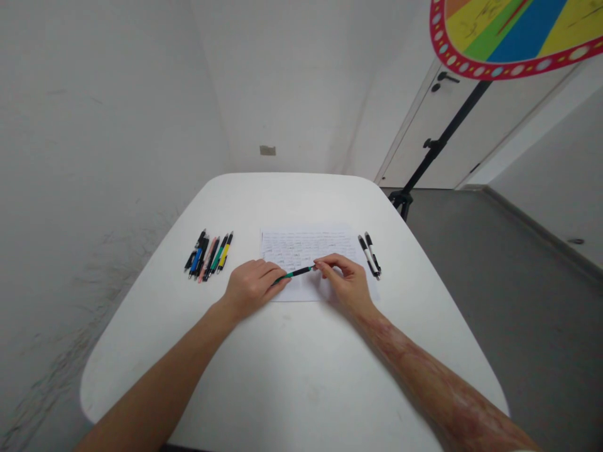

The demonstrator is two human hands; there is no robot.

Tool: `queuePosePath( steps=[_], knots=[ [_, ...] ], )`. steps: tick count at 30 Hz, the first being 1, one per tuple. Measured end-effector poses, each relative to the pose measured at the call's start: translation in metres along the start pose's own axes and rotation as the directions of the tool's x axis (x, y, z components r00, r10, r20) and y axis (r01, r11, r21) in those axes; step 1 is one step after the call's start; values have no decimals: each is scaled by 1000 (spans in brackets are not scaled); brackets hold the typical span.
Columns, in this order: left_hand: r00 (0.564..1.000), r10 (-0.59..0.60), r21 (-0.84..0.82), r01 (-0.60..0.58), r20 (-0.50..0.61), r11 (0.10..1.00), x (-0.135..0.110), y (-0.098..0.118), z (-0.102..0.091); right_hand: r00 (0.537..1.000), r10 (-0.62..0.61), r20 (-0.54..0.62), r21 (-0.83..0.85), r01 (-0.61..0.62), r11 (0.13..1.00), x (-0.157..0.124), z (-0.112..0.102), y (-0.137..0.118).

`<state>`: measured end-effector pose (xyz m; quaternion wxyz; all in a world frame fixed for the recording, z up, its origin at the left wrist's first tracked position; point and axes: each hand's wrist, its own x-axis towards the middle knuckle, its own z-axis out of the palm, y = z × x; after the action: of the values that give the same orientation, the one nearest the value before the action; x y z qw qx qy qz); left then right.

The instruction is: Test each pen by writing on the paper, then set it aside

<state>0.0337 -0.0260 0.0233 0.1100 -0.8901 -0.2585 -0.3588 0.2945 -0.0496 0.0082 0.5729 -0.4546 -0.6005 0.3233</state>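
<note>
A green and black pen (301, 271) is held level between my two hands, above a sheet of handwritten paper (282, 242). My left hand (252, 285) is closed around its green left end, thumb and fingers pressed together. At the other end, the thumb and fingertips of my right hand (347, 281) pinch the pen's tip, or something small at it; the fingers hide which. Both hands are low over the near half of the sheet.
Several pens (207, 254) in mixed colours lie side by side left of the paper. Two black and white pens (370, 256) lie to its right. The white table (292, 376) has rounded corners. Beyond its right side, a colourful wheel (513, 37) stands on a black stand (436, 147).
</note>
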Motion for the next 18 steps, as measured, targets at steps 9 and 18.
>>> queuePosePath(
  steps=[9, 18],
  knots=[
    [1000, -21, 25, 21, -3, 999, 0, 0, -1, 999, 42, -2, 32, -42, 999, 0, -1, 7],
    [998, -54, -10, 53, -31, 999, 0, 1, -1, 998, 25, 61, 23, -27, 999, 0, -1, 0]
  ],
)
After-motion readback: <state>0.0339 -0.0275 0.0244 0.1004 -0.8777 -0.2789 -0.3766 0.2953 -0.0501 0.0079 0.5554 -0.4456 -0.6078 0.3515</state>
